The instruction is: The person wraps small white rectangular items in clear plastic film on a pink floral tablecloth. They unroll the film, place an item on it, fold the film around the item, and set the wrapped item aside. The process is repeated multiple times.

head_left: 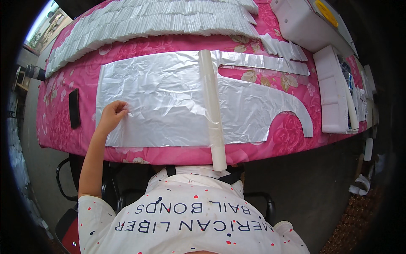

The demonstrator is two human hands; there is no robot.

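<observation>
One hand only is in view: the left hand (112,114), reaching up from about seven o'clock on a bare forearm. Its fingers are curled close together and pinch the clear plastic sheet (169,101) near that sheet's left edge, at about nine o'clock of the sheet. The right hand is out of sight, so its fingers cannot be described.

The plastic sheet lies flat and crinkled across the middle of the pink flowered table cover (169,44). Its right part is cut into a curved shape with a rounded notch at about four o'clock and a narrow strip running off toward two o'clock. A white tube (212,110) lies across the sheet, running from twelve o'clock to six o'clock, its lower end overhanging the table's near edge.

At eleven to twelve o'clock, rows of stacked folded plastic pieces (148,21) overlap along the far side. A black flat object (74,108) rests on the cover at nine o'clock, just left of the sheet. At two to three o'clock stand a white container with a yellow cap (304,25) and a white foam block (332,91).
</observation>
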